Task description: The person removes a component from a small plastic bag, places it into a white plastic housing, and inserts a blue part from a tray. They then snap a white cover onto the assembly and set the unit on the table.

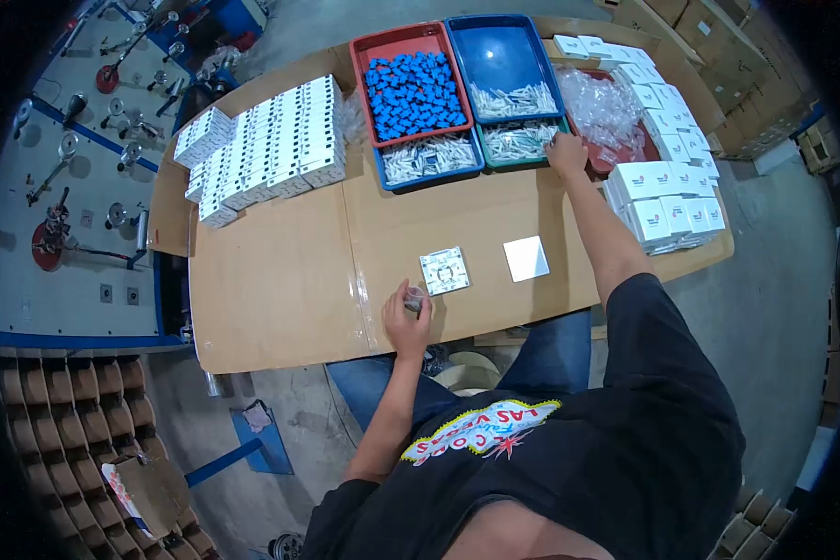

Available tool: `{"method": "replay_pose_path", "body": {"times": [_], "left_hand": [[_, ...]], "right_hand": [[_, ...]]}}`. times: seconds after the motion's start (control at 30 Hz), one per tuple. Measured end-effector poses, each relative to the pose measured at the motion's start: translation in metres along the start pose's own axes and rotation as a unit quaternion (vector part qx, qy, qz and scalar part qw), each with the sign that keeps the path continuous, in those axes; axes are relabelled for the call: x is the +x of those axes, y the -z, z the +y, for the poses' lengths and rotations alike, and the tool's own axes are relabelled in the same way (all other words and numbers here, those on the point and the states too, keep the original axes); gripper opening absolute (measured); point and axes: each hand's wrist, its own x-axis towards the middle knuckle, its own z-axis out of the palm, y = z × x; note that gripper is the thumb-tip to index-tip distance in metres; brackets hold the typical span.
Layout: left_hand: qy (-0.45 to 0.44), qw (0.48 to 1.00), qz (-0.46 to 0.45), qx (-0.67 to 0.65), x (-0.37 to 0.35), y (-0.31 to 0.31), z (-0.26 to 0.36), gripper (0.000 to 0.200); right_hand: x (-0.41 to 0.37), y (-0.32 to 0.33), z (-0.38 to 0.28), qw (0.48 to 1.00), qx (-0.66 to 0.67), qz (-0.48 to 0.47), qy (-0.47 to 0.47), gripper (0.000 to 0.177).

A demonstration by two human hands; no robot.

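Picking, seemingly: right hand (pixel 567 155) at green tray (pixel 516 165), grip unclear, fine pinch likely needed; left hand (pixel 405 326) holds clear plastic (pixel 413 299).

One fisheye view, moderately bright, cool light seemingly from overhead; corners blackened, straight edges bowed towards the rim, as in the cardboard dividers (pixel 76 418) at eight o'clock. Glare: slight, on the clear tape (pixel 361 303) along the table (pixel 271 308); black shirt (pixel 635 429), five o'clock, folds barely readable. Focus: middle fairly crisp, outer margins softer.
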Motion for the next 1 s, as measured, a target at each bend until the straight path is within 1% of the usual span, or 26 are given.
{"method": "replay_pose_path", "body": {"times": [0.03,0.1,0.13,0.27,0.3,0.33,0.4,0.43,0.5,0.53,0.57,0.6,0.63,0.67,0.7,0.73,0.77,0.8,0.83,0.87,0.9,0.93,0.97,1.0], "left_hand": [[-0.002,1.0,-0.01,0.001,-0.001,0.0,-0.002,0.048],[-0.018,1.0,0.002,0.008,0.0,0.0,-0.002,0.048],[-0.032,0.999,0.01,0.013,0.001,-0.001,0.0,0.048],[-0.039,0.999,0.015,0.03,-0.002,-0.001,-0.002,0.053],[-0.04,0.999,0.015,0.03,-0.002,0.0,-0.001,0.053],[-0.027,0.999,0.004,0.022,-0.002,0.001,0.0,0.053],[-0.017,1.0,-0.008,0.011,-0.002,0.001,0.001,0.053],[-0.014,1.0,-0.009,-0.006,-0.002,0.002,0.001,0.051],[-0.016,1.0,-0.006,-0.023,0.0,0.003,0.001,0.05],[-0.008,0.999,-0.003,-0.053,0.002,0.004,0.002,0.047],[0.0,0.997,0.0,-0.083,0.003,0.006,0.002,0.044],[-0.002,0.996,0.002,-0.085,0.004,0.006,0.001,0.044],[0.032,0.989,0.005,-0.141,0.007,0.007,0.0,0.041],[0.069,0.978,0.008,-0.196,0.007,0.008,-0.003,0.038],[0.16,0.948,-0.017,-0.274,0.008,0.006,-0.011,0.038],[0.206,0.932,-0.032,-0.297,0.015,0.013,0.003,0.038],[0.256,0.912,-0.042,-0.316,0.025,0.026,0.026,0.039],[0.279,0.869,-0.059,-0.404,0.027,0.048,0.045,0.043],[0.279,0.817,-0.086,-0.498,0.043,0.061,0.068,0.048],[0.27,0.781,-0.121,-0.55,0.048,0.078,0.085,0.05],[0.254,0.742,-0.157,-0.601,0.052,0.09,0.098,0.053],[0.256,0.742,-0.142,-0.603,0.055,0.099,0.106,0.053],[0.253,0.698,-0.179,-0.645,0.056,0.105,0.113,0.055],[0.245,0.651,-0.218,-0.684,0.058,0.111,0.12,0.058]], "right_hand": [[0.002,-0.002,-0.005,0.999,0.032,-0.023,-0.034,0.024],[0.008,-0.006,-0.015,0.989,0.095,-0.058,-0.103,0.028],[0.01,-0.007,-0.017,0.988,0.097,-0.057,-0.102,0.028],[0.014,-0.019,-0.014,0.978,0.173,-0.066,-0.098,0.026],[0.016,-0.021,-0.013,0.973,0.2,-0.07,-0.089,0.025],[0.016,-0.023,-0.011,0.973,0.2,-0.069,-0.088,0.025],[0.017,-0.022,-0.006,0.953,0.287,-0.039,-0.086,0.025],[0.017,-0.02,-0.004,0.953,0.287,-0.036,-0.086,0.025],[0.017,-0.014,-0.001,0.956,0.288,0.032,-0.044,0.031],[0.018,-0.009,0.0,0.956,0.29,0.037,-0.043,0.031],[0.018,-0.003,0.002,0.95,0.307,0.055,-0.033,0.031],[0.017,0.005,0.002,0.943,0.323,0.072,-0.023,0.031],[0.015,0.012,0.001,0.943,0.322,0.068,-0.041,0.032],[0.013,0.02,0.001,0.944,0.321,0.067,-0.037,0.032],[0.008,0.033,-0.002,0.915,0.397,0.012,-0.068,0.03],[0.0,0.046,-0.008,0.877,0.468,-0.048,-0.098,0.029],[-0.022,0.067,-0.013,0.847,0.523,-0.054,-0.077,0.028],[-0.056,0.084,-0.037,0.811,0.577,-0.087,-0.047,0.027],[-0.08,0.1,-0.049,0.786,0.606,-0.116,-0.037,0.029],[-0.104,0.117,-0.063,0.76,0.634,-0.142,-0.026,0.03],[-0.13,0.14,-0.077,0.747,0.646,-0.157,-0.007,0.028],[-0.155,0.162,-0.091,0.734,0.657,-0.169,0.009,0.026],[-0.177,0.178,-0.102,0.734,0.655,-0.179,0.016,0.026],[-0.195,0.193,-0.112,0.714,0.672,-0.194,0.014,0.023]]}}
